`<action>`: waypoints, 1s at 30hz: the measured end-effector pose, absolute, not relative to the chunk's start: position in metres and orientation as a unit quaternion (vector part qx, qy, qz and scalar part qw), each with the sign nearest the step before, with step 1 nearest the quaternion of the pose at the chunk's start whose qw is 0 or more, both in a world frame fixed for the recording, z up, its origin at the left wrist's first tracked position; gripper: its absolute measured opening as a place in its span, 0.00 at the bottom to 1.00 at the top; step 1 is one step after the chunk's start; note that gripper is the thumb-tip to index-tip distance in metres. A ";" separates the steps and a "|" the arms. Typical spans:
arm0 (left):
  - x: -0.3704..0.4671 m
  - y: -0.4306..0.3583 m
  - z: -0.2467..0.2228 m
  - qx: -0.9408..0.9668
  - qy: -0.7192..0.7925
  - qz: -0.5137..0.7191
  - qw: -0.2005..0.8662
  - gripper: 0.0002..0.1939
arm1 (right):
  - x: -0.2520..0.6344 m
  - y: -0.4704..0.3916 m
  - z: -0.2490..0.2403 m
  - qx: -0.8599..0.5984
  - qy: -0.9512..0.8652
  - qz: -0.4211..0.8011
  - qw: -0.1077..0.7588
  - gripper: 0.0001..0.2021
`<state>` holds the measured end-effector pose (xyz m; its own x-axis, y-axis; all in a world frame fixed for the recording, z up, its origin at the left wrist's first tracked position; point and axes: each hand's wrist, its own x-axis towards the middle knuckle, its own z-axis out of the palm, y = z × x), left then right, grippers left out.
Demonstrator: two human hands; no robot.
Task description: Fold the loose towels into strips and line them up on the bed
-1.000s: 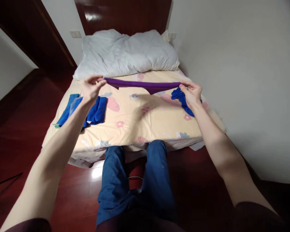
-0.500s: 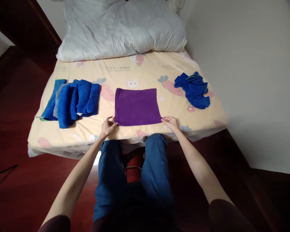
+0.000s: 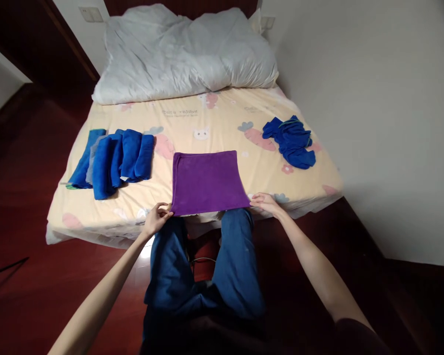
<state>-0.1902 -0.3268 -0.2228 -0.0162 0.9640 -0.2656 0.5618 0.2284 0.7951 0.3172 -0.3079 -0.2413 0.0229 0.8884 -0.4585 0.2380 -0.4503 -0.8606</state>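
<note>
A purple cloth (image 3: 207, 181) lies spread flat on the near edge of the bed (image 3: 207, 128). My left hand (image 3: 157, 218) pinches its near left corner. My right hand (image 3: 265, 203) pinches its near right corner. A row of folded blue cloths (image 3: 113, 160) sits on the bed to the left of the purple one. A loose heap of blue cloths (image 3: 292, 140) lies to the right, near the wall.
A white duvet and pillow (image 3: 185, 52) fill the head of the bed. A white wall (image 3: 373, 98) runs along the right side. Dark red wooden floor (image 3: 25, 207) surrounds the bed. My legs in blue jeans (image 3: 203, 266) stand against the bed's foot.
The purple cloth, held stretched in the air a second ago, now lies flat on the bed. Both hands have drawn its near edge toward me.
</note>
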 end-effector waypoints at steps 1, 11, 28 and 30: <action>-0.193 -0.328 -0.221 0.576 0.665 0.230 0.417 0.33 | 0.319 -0.310 -0.242 -0.643 -0.435 0.561 0.289 0.27; -0.185 -0.175 -0.201 0.703 0.617 0.218 0.277 0.20 | 0.305 -0.193 -0.239 -0.680 -0.510 0.359 0.384 0.10; -0.155 -0.003 -0.249 0.770 0.590 0.105 0.220 0.15 | 0.285 -0.008 -0.285 -0.677 -0.693 0.155 0.190 0.08; -0.157 -0.002 -0.250 0.755 0.606 0.120 0.220 0.15 | 0.287 -0.007 -0.282 -0.689 -0.670 0.176 0.213 0.07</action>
<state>-0.1570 -0.0024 -0.2504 0.2359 0.9679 -0.0867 0.8625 -0.1675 0.4775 0.2867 -0.0072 -0.2822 0.0401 0.9983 0.0432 0.8483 -0.0112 -0.5293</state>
